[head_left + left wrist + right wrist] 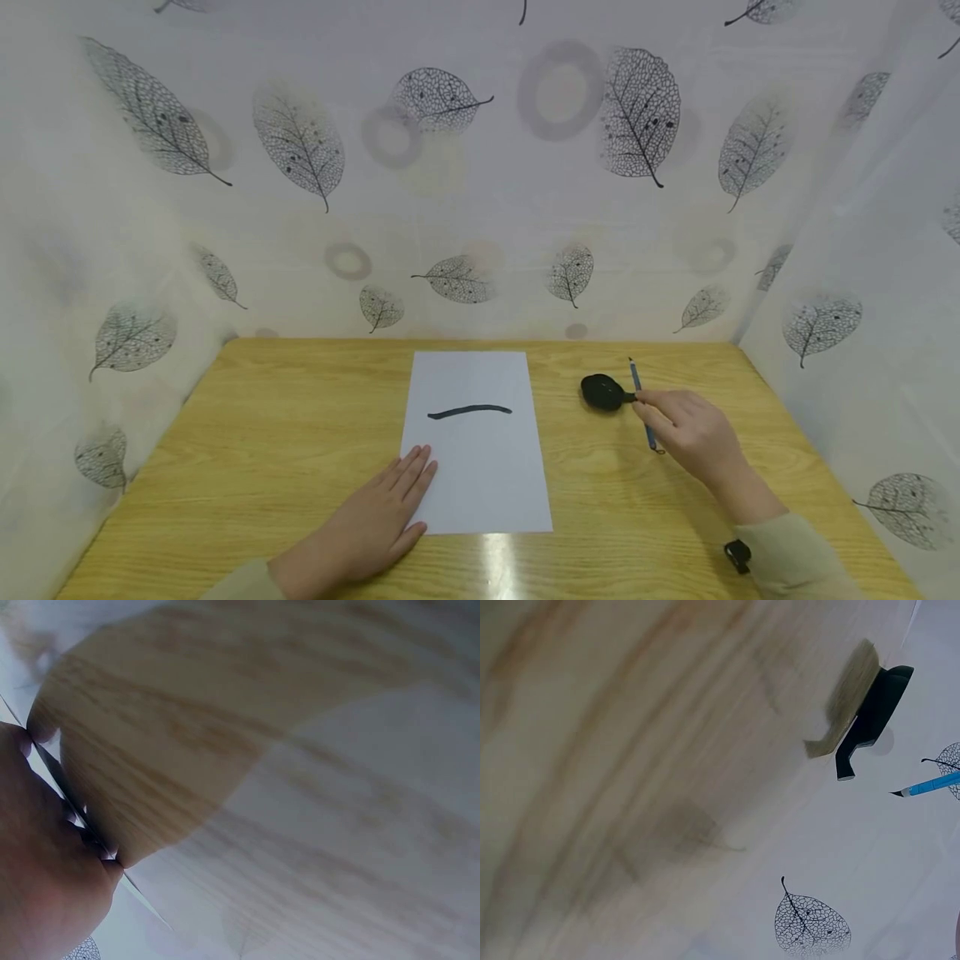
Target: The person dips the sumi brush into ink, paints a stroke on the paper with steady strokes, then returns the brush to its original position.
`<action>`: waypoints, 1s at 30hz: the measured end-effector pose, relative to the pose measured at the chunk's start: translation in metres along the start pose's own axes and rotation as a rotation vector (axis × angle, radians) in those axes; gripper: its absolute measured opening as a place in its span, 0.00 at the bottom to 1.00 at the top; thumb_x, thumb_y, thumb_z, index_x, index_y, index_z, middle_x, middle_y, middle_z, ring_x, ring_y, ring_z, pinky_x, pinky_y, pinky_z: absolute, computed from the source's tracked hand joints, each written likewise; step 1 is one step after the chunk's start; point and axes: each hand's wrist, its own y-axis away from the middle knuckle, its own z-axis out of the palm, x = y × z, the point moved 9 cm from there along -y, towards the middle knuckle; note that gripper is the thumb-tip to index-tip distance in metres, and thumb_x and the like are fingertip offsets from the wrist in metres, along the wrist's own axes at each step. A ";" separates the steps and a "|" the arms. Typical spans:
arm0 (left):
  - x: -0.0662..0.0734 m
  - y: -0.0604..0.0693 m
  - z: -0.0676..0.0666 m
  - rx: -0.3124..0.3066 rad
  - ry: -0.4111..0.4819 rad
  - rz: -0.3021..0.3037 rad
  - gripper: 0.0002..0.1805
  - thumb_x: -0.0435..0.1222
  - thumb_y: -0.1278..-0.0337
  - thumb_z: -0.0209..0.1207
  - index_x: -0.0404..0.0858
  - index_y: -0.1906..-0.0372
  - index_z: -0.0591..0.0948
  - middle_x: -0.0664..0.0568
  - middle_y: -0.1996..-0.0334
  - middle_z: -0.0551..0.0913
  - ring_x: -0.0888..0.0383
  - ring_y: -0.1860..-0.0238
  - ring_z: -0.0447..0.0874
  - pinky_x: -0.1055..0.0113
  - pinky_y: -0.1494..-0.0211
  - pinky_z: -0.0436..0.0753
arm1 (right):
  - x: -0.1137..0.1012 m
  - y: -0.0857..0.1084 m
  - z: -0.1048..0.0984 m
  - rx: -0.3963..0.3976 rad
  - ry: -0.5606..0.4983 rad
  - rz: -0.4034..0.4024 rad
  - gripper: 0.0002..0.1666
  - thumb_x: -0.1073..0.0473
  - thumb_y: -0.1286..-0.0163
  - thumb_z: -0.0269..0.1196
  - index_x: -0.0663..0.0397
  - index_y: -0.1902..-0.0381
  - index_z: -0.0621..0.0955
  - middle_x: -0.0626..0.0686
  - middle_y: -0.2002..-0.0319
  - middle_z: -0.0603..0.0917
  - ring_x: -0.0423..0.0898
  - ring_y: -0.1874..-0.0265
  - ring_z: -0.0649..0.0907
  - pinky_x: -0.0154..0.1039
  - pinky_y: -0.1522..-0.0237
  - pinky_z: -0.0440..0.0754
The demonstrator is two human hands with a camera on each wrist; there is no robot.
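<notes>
A white sheet of paper point(487, 483) bearing one dark brush stroke point(470, 411) lies on the table. My left hand point(375, 517) rests flat on its lower left edge, fingers straight; the left wrist view shows that hand point(52, 862) at the paper's edge. My right hand point(690, 433) pinches a blue writing brush point(649, 433) by the middle of its handle. Its dark tip points away from me. Close to the fingers is a small black dish point(602, 392) with a short handle. In the right wrist view the brush point(934, 784) is apart from the dish point(874, 712).
The wood-grain table point(300, 417) has a glossy surface that mirrors things. Leaf-printed white sheeting point(480, 192) rises behind it and along both sides. A small black device point(738, 556) sits at the right sleeve.
</notes>
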 end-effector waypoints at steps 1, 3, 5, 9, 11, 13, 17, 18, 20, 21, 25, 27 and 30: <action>0.000 0.000 0.000 0.002 -0.004 0.001 0.39 0.53 0.18 0.47 0.32 0.17 0.61 0.38 0.15 0.57 0.42 0.14 0.56 0.48 0.15 0.66 | -0.001 0.000 0.000 -0.001 0.001 -0.009 0.22 0.69 0.16 0.51 0.61 0.65 0.90 0.59 0.64 0.93 0.55 0.73 0.90 0.50 0.72 0.90; 0.000 0.001 0.000 0.006 -0.009 0.002 0.38 0.53 0.18 0.47 0.32 0.17 0.61 0.38 0.15 0.57 0.42 0.15 0.56 0.48 0.15 0.66 | -0.001 0.001 0.002 -0.009 0.000 -0.024 0.22 0.71 0.16 0.51 0.61 0.65 0.90 0.59 0.64 0.93 0.55 0.72 0.90 0.50 0.71 0.90; 0.000 0.001 0.001 0.006 -0.011 0.001 0.38 0.53 0.17 0.47 0.32 0.17 0.61 0.38 0.15 0.57 0.42 0.15 0.56 0.48 0.15 0.66 | -0.002 0.003 0.003 -0.022 -0.002 -0.036 0.23 0.72 0.17 0.50 0.62 0.64 0.90 0.59 0.64 0.92 0.55 0.72 0.91 0.50 0.70 0.91; 0.000 0.001 0.002 0.004 -0.011 0.000 0.39 0.53 0.17 0.46 0.32 0.17 0.61 0.38 0.15 0.56 0.42 0.14 0.56 0.48 0.15 0.66 | -0.003 0.008 0.007 -0.055 -0.007 -0.061 0.24 0.72 0.16 0.48 0.62 0.63 0.90 0.60 0.63 0.92 0.55 0.71 0.91 0.49 0.69 0.91; 0.000 0.001 0.002 0.003 -0.011 -0.001 0.39 0.53 0.17 0.46 0.32 0.17 0.60 0.38 0.15 0.56 0.43 0.14 0.56 0.48 0.15 0.65 | -0.003 0.010 0.009 -0.074 -0.008 -0.078 0.25 0.72 0.15 0.46 0.63 0.63 0.90 0.60 0.63 0.92 0.55 0.71 0.91 0.49 0.69 0.91; 0.000 0.001 0.002 0.005 -0.011 -0.001 0.39 0.53 0.17 0.46 0.32 0.17 0.60 0.38 0.15 0.56 0.43 0.14 0.56 0.48 0.15 0.65 | -0.004 0.014 0.011 -0.090 -0.008 -0.098 0.26 0.72 0.15 0.46 0.63 0.62 0.90 0.60 0.62 0.92 0.55 0.70 0.91 0.49 0.68 0.91; 0.000 0.001 0.002 0.013 -0.012 -0.001 0.39 0.53 0.17 0.46 0.32 0.17 0.61 0.38 0.15 0.57 0.43 0.14 0.56 0.48 0.15 0.65 | -0.005 0.023 0.015 -0.128 0.001 -0.159 0.26 0.73 0.15 0.44 0.64 0.59 0.90 0.61 0.61 0.93 0.54 0.69 0.91 0.48 0.67 0.92; 0.000 0.001 0.002 0.016 -0.013 0.000 0.39 0.53 0.17 0.47 0.32 0.17 0.61 0.38 0.15 0.57 0.43 0.15 0.56 0.48 0.15 0.66 | -0.005 0.026 0.016 -0.139 0.008 -0.178 0.26 0.74 0.15 0.44 0.64 0.59 0.89 0.61 0.60 0.93 0.53 0.68 0.91 0.47 0.66 0.92; 0.001 0.002 0.002 0.021 -0.015 0.001 0.38 0.53 0.18 0.47 0.32 0.17 0.61 0.38 0.15 0.57 0.43 0.15 0.57 0.48 0.15 0.66 | -0.007 0.031 0.018 -0.158 0.031 -0.217 0.26 0.75 0.15 0.43 0.63 0.58 0.89 0.60 0.60 0.93 0.52 0.67 0.91 0.45 0.65 0.92; 0.001 0.002 0.001 0.023 -0.016 0.001 0.38 0.53 0.18 0.47 0.32 0.17 0.61 0.38 0.15 0.57 0.43 0.15 0.57 0.48 0.15 0.66 | -0.008 0.032 0.018 -0.161 0.035 -0.233 0.26 0.75 0.15 0.43 0.63 0.58 0.89 0.60 0.60 0.93 0.51 0.67 0.91 0.44 0.65 0.92; 0.001 0.002 0.001 0.023 -0.018 -0.002 0.39 0.53 0.17 0.47 0.32 0.17 0.61 0.38 0.15 0.57 0.43 0.15 0.56 0.48 0.15 0.66 | -0.010 0.037 0.019 -0.163 0.039 -0.269 0.27 0.76 0.16 0.43 0.63 0.59 0.89 0.60 0.59 0.93 0.51 0.67 0.91 0.44 0.64 0.92; 0.001 0.002 0.002 0.021 -0.018 -0.003 0.39 0.53 0.17 0.47 0.32 0.17 0.60 0.38 0.15 0.56 0.43 0.14 0.56 0.48 0.15 0.65 | -0.010 0.038 0.019 -0.172 0.045 -0.279 0.27 0.77 0.16 0.43 0.62 0.58 0.89 0.60 0.59 0.93 0.51 0.66 0.91 0.44 0.63 0.92; 0.001 0.002 0.001 0.019 -0.017 -0.003 0.39 0.53 0.17 0.46 0.32 0.17 0.60 0.38 0.15 0.56 0.43 0.14 0.56 0.48 0.15 0.65 | -0.011 0.040 0.021 -0.209 0.076 -0.302 0.27 0.76 0.16 0.42 0.61 0.58 0.89 0.59 0.58 0.93 0.50 0.64 0.91 0.43 0.61 0.92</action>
